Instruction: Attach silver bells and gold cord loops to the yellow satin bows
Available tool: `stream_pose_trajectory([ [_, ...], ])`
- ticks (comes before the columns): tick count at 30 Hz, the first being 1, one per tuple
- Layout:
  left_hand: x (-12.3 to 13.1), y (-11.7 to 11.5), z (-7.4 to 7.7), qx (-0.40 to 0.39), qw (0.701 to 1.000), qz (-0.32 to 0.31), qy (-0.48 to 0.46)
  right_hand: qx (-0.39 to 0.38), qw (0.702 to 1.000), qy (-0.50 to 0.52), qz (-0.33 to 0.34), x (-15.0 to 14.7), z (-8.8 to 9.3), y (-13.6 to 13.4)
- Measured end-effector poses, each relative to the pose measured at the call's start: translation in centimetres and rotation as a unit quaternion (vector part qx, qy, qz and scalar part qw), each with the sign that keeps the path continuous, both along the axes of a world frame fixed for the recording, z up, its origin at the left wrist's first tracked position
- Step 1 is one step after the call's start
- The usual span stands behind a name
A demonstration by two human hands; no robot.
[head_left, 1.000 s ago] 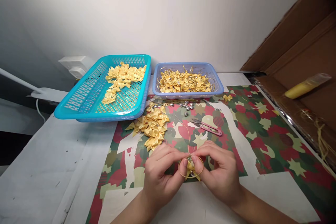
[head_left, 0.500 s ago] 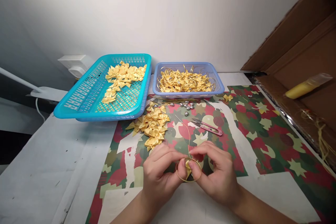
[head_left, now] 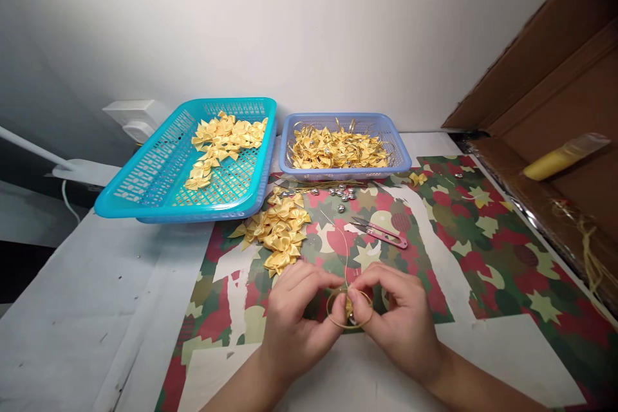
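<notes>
My left hand (head_left: 304, 309) and my right hand (head_left: 398, 312) meet over the near part of the patterned sheet, both with fingers pinched. Between them is a loop of thin gold cord (head_left: 348, 328), its loose tail running up toward the silver bells. A yellow ribbon bow (head_left: 349, 307) and a bit of something silver show inside the loop, mostly covered by my thumbs. Left of my hands lies a pile of yellow bows (head_left: 282, 232). Pink thread snips (head_left: 381, 233) rest beyond my right hand, near several silver bells (head_left: 342, 196).
A turquoise basket (head_left: 130, 203) with yellow bows stands at the back left, stacked on a blue one. Beside it, a smaller blue-violet basket (head_left: 345, 174) holds bows with gold cords. A single bow (head_left: 418, 178) lies to its right. Cardboard (head_left: 541, 77) borders the right side.
The loop and bow have turned and shifted slightly between my fingers, so less of the bow shows. Both hands stay pinched in nearly the same place.
</notes>
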State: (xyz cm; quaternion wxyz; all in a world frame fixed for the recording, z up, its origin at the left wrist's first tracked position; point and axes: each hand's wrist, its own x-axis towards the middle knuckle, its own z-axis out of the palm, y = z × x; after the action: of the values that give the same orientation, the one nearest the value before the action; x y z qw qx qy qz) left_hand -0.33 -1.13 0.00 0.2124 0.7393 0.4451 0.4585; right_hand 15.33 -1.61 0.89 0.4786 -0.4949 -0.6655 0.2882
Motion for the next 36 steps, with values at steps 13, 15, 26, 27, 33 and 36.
stream_pose_trajectory([
  [13,-1.5,1.0,0.3,0.088,0.992,-0.089,0.031,-0.215,0.967,0.115,0.071,0.7,-0.1,0.1],
  [15,-1.5,0.9,0.3,0.090,0.991,-0.091,0.036,-0.225,0.963,0.122,0.078,0.7,-0.2,0.1],
  [26,-1.8,0.8,0.1,0.113,0.988,-0.092,0.056,-0.252,0.948,0.159,0.113,0.9,0.1,0.3],
  [27,-1.7,0.7,0.1,0.113,0.988,-0.089,0.054,-0.249,0.949,0.158,0.111,0.9,0.0,0.3],
  [33,-1.2,0.8,-0.2,0.034,0.997,-0.047,0.058,-0.179,0.978,0.084,0.066,0.9,0.0,0.4],
  [36,-1.3,1.0,-0.3,-0.039,0.994,-0.031,0.098,-0.153,0.987,0.026,0.050,1.1,0.2,0.6],
])
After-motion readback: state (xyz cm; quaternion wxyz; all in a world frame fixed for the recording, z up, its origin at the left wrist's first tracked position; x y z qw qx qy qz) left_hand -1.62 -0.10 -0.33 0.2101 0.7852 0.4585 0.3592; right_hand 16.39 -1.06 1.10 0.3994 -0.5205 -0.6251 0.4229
